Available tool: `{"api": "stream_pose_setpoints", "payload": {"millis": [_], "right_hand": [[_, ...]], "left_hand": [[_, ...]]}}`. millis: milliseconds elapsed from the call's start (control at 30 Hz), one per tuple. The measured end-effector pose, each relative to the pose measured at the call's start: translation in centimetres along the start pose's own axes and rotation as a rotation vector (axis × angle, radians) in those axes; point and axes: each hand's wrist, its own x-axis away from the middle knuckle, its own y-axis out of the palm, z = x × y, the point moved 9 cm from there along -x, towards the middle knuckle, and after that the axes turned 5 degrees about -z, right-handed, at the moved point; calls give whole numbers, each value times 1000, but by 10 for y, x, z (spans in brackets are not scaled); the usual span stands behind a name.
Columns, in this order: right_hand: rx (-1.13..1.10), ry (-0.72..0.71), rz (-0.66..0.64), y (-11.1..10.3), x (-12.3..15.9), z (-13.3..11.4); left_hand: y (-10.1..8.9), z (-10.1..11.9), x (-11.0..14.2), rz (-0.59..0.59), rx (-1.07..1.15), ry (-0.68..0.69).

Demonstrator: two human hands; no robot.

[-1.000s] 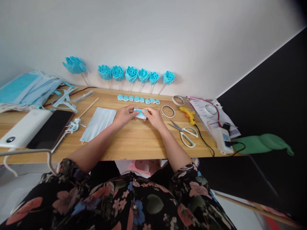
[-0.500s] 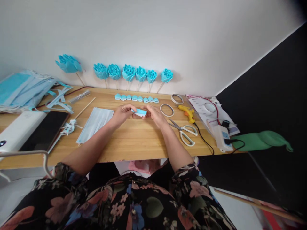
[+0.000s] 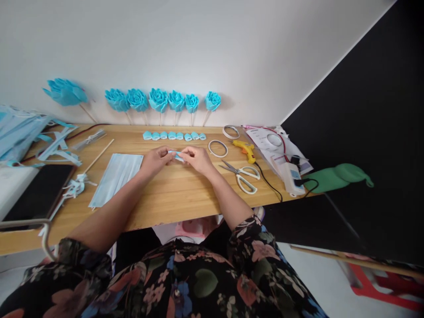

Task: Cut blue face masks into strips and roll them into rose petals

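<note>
Between my two hands is a small folded blue-and-white piece of mask fabric (image 3: 177,155), mostly covered by fingers. My left hand (image 3: 157,159) pinches its left end, and my right hand (image 3: 196,158) grips the right end. Just beyond them, several small folded blue petals (image 3: 172,135) lie in a row on the wooden table (image 3: 165,198). A flat pale-blue face mask (image 3: 116,179) rests left of my left hand. To the right of my right hand are a roll of tape (image 3: 217,149) and open scissors (image 3: 241,176) with white handles.
Several blue fabric flowers (image 3: 158,100) on sticks lean along the wall. At right sit a yellow glue gun (image 3: 244,150), a second tape roll (image 3: 231,131), papers (image 3: 261,137) and a power strip (image 3: 294,179). A phone (image 3: 38,192) and stacked masks (image 3: 20,134) occupy the left.
My right fingers have closed onto the fabric piece, which is now more covered by both hands. The whole scene has shifted left as my head turned right.
</note>
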Motion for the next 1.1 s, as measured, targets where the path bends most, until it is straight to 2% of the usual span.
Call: {"api": "stream_pose_setpoints", "payload": {"millis": [167, 300, 400, 633, 833, 967, 1100], "right_hand": [[61, -22, -9, -2, 1, -6], [23, -18, -17, -5, 1, -5], [-8, -3, -53, -2, 0, -2], [5, 29, -70, -2, 1, 0], [42, -56, -98, -2, 1, -7], [23, -27, -103, 0, 1, -3], [-125, 42, -127, 3, 1, 0]], "left_hand": [[-2, -2, -1, 5, -53, 6], [-6, 4, 0, 52, -194, 43], [-4, 4, 1, 34, -225, 34], [-1, 0, 0, 14, -235, 48], [2, 14, 6, 42, -242, 109], [1, 18, 9, 96, -255, 107], [3, 10, 6, 43, -118, 89]]}}
